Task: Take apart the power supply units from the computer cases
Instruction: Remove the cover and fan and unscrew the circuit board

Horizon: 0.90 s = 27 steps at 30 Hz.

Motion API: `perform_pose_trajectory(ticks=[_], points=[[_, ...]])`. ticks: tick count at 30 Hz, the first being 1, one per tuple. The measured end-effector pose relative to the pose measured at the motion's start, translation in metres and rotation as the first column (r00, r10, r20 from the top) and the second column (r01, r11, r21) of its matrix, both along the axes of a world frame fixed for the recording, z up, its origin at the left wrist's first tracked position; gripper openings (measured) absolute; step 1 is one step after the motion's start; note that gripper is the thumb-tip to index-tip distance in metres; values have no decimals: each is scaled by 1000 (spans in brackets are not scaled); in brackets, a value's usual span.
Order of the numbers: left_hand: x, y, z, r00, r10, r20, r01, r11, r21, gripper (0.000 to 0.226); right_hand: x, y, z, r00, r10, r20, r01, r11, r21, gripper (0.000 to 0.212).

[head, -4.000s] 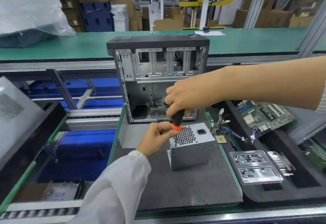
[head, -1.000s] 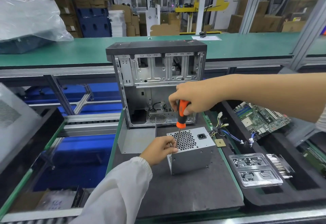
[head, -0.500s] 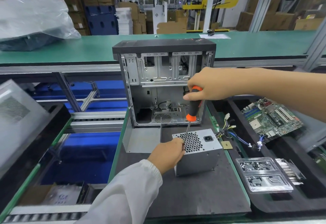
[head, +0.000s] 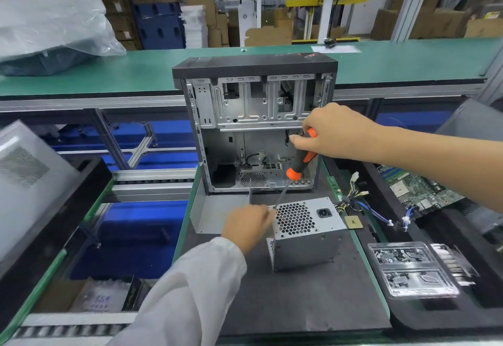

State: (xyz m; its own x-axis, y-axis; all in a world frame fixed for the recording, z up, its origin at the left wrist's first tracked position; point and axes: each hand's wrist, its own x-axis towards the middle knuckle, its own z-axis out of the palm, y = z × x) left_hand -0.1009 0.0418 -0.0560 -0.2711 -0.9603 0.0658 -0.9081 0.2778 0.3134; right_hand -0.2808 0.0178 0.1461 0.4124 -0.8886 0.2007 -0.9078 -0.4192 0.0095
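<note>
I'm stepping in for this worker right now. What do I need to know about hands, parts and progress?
Right hand grips the screwdriver, tip down at the power supply's top left corner.
Left hand rests at that same corner; what its fingers do is hidden.
Power supply is out of the computer case, sitting on the black mat in front of it.
Left: finish the screws and open the unit.

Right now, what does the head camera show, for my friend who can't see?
The right hand holds an orange-and-black screwdriver over a grey metal power supply box, which the left hand touches, before an open computer case.
</note>
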Motion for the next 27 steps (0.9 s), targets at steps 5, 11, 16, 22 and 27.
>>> perform_pose_trajectory(ticks=[5, 11, 16, 22, 27], points=[[88, 3, -27, 563, 491, -665, -53, 824, 564, 34, 8, -3, -22, 995, 40, 91, -38, 999, -18, 56], [121, 38, -86, 136, 735, -664, -219, 676, 703, 23, 14, -1, -87, 995, -12, 97, -12, 971, 240, 38], [112, 50, -109, 6, 626, -780, -315, 741, 592, 26, 7, 3, -122, 997, -38, 70, 13, 943, 334, 31], [101, 58, -117, -40, 562, -826, -255, 794, 552, 59, 2, -3, -140, 986, -115, 119, 59, 915, 399, 28], [103, 68, -118, 32, 528, -849, -187, 837, 514, 66, 1, 2, -156, 994, -109, 12, 90, 876, 474, 26]])
